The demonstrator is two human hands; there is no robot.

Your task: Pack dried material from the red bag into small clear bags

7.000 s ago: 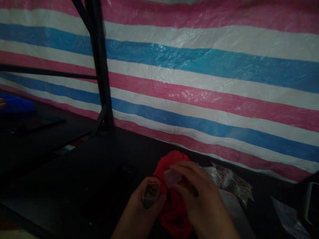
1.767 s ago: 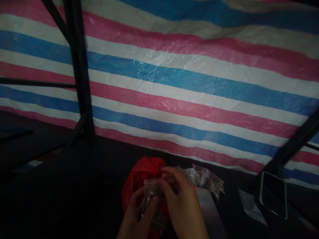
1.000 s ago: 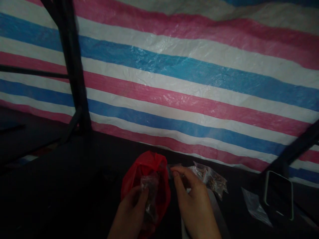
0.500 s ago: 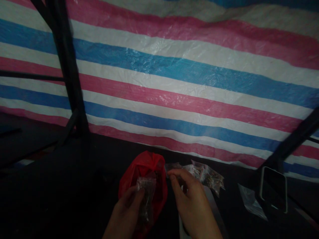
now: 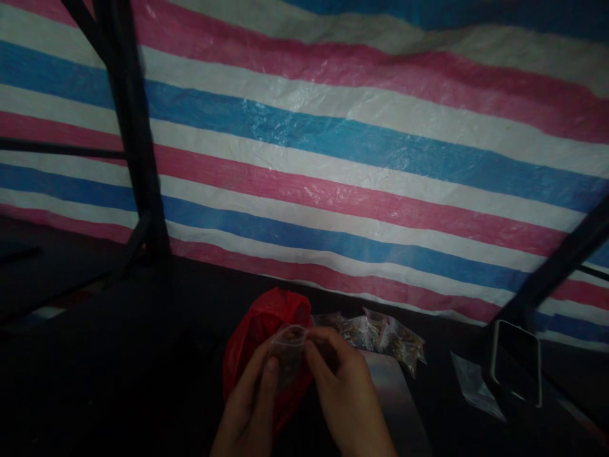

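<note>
A small clear zip bag (image 5: pixel 288 362) is held between my two hands, its mouth slightly parted at the top. My left hand (image 5: pixel 252 393) pinches its left side with thumb and fingers. On the right edge near the mouth, my right hand (image 5: pixel 340 381) is closed in a pinch. What lies inside the bag is too dark to make out. Behind and below it stands a red plastic bag (image 5: pixel 242 336), its opening partly covered by my hands. Several filled clear packets (image 5: pixel 402 343) of small brownish pieces lie just beyond my right hand.
A flat grey metallic object (image 5: pixel 392 393) lies right of my right hand. Farther right are a flat clear bag (image 5: pixel 476 384) and a phone (image 5: pixel 517 362) on the black surface. Behind hangs a striped plastic sheet (image 5: pixel 333 184), with a dark frame post (image 5: pixel 136 139) at left.
My right hand has moved left from beside the packets to the clear zip bag and now grips its edge. The bag's mouth has come apart, and more of the grey object shows.
</note>
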